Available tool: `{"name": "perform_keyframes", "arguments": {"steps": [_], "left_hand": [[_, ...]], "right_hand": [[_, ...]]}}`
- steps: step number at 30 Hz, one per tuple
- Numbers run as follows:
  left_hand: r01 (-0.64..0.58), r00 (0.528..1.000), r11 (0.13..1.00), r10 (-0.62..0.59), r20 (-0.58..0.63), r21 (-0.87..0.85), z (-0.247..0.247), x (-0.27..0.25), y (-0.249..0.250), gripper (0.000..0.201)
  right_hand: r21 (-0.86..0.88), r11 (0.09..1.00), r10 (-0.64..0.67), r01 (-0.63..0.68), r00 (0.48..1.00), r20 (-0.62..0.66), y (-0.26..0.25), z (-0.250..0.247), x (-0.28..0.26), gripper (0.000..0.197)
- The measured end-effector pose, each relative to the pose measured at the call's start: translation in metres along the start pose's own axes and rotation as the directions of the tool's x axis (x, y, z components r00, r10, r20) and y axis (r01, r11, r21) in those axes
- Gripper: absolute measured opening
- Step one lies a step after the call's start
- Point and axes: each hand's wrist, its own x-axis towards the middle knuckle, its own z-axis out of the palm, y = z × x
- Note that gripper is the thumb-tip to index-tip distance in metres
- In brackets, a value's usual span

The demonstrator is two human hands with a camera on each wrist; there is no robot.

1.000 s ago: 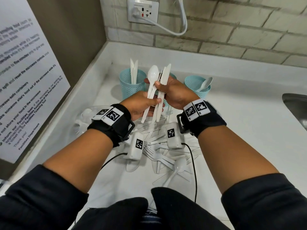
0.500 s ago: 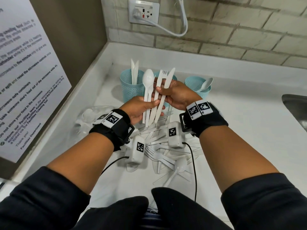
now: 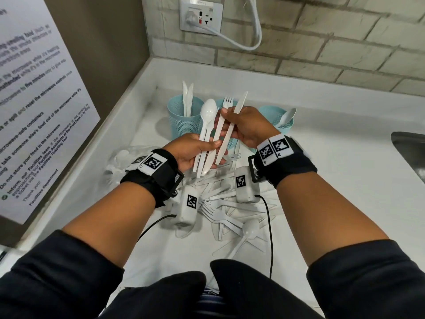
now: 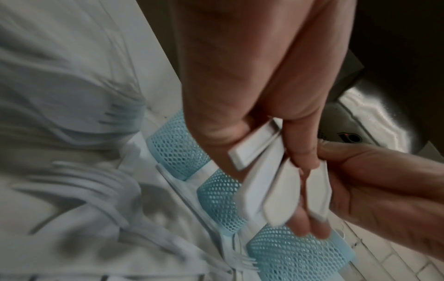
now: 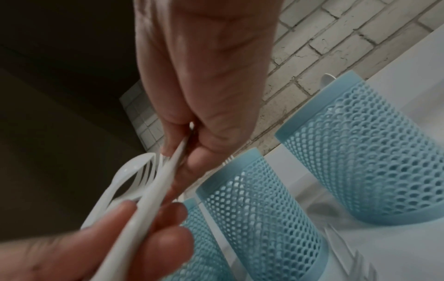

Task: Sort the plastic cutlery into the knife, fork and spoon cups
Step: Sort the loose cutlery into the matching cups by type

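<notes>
My left hand (image 3: 207, 153) grips the handles of a fanned bundle of white plastic cutlery: spoons (image 3: 208, 111), a fork (image 3: 227, 102) and a knife (image 3: 239, 107). My right hand (image 3: 230, 118) pinches the knife mid-shaft, its thumb by the fork. Three blue mesh cups stand behind: the left cup (image 3: 184, 120) holds knives, the middle cup (image 3: 232, 143) is mostly hidden, the right cup (image 3: 279, 118) holds a spoon. A loose pile of cutlery (image 3: 225, 208) lies on the counter below my wrists. In the left wrist view the handle ends (image 4: 276, 190) stick out under my left hand. The right wrist view shows the knife (image 5: 153, 190) edge-on.
A steel sink (image 3: 411, 153) lies at the right edge. A panel with a notice (image 3: 34, 100) closes the left side. The brick wall carries a socket (image 3: 201, 16) with a white cable. A crumpled clear bag (image 3: 122, 162) sits left of the pile.
The bundle has fanned out: my right hand has drawn the knife and fork rightward away from the spoons. My left hand keeps its grip on the handles.
</notes>
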Motion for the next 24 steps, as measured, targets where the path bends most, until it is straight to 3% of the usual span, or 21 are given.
{"name": "perform_keyframes", "arguments": {"steps": [4,8,11,14,17,21,24], "left_hand": [[0.027,0.999,1.000,-0.027,0.029,-0.006,-0.003,-0.003,0.004,0.014],[-0.018,0.999,0.999,0.017,-0.027,-0.044,-0.016,-0.006,0.011,0.012],[-0.146,0.977,0.980,0.121,-0.178,-0.136,-0.023,-0.004,0.017,0.014],[-0.292,0.916,0.926,0.200,-0.348,-0.238,-0.027,-0.002,0.022,0.014],[-0.387,0.875,0.871,0.244,-0.418,-0.303,-0.028,-0.002,0.024,0.011],[-0.416,0.854,0.878,0.286,-0.434,-0.238,-0.031,-0.002,0.027,0.012],[-0.327,0.902,0.939,0.275,-0.334,-0.108,-0.029,-0.005,0.028,0.022]], "right_hand": [[0.093,0.995,-0.011,0.022,0.994,-0.112,-0.003,-0.003,0.003,0.013],[0.292,0.944,-0.102,0.155,0.977,-0.189,-0.005,-0.014,0.005,0.012],[0.338,0.925,-0.146,0.173,0.984,-0.105,-0.004,-0.020,0.001,0.015],[0.319,0.946,-0.068,0.062,0.998,0.009,-0.003,-0.023,-0.004,0.017],[0.260,0.963,0.046,-0.077,0.991,0.123,-0.005,-0.028,-0.013,0.021],[-0.045,0.971,0.235,-0.236,0.902,0.363,-0.004,-0.037,-0.023,0.026],[-0.264,0.922,0.382,-0.284,0.782,0.492,-0.006,-0.034,-0.027,0.025]]}}
